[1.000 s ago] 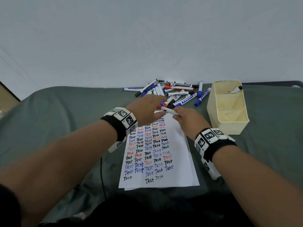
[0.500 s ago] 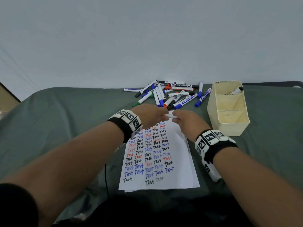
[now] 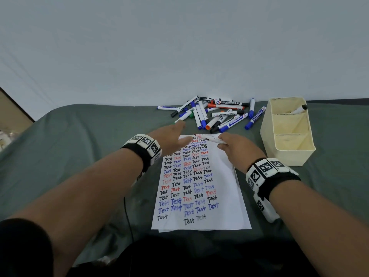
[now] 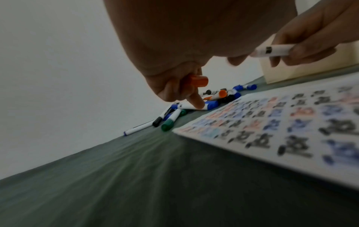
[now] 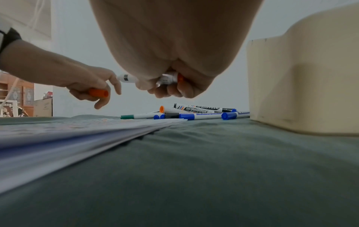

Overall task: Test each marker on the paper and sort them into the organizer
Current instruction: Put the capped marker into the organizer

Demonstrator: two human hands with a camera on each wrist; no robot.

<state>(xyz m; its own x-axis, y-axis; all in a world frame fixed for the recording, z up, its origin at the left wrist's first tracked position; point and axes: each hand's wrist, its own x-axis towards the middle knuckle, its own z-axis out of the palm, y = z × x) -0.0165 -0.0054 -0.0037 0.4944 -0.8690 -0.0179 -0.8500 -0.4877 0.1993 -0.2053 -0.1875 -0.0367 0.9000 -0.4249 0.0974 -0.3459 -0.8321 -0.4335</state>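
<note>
My right hand point(image 3: 232, 144) grips a white marker point(image 3: 209, 138) with an orange end, its cap off, held level just above the top of the paper point(image 3: 217, 196); the marker point(image 5: 127, 78) also shows in the right wrist view. My left hand point(image 3: 173, 136) holds the orange cap point(image 4: 198, 81) in its curled fingers, with the index finger stretched out; the cap point(image 5: 98, 92) is a short way left of the marker's tip. The paper carries rows of "Test" in black, blue and red. The cream organizer point(image 3: 287, 154) stands to the right with one black-capped marker point(image 3: 299, 109) in its far compartment.
A heap of capped markers point(image 3: 217, 114) in blue, black, orange and green lies on the green cloth point(image 3: 79, 156) just beyond the paper, against a white wall. A black cable point(image 3: 127, 212) runs over the cloth left of the paper's lower edge.
The two hands, joined on the marker before, have drawn apart. My left hand moved left with the orange cap, and the marker's tip now shows bare.
</note>
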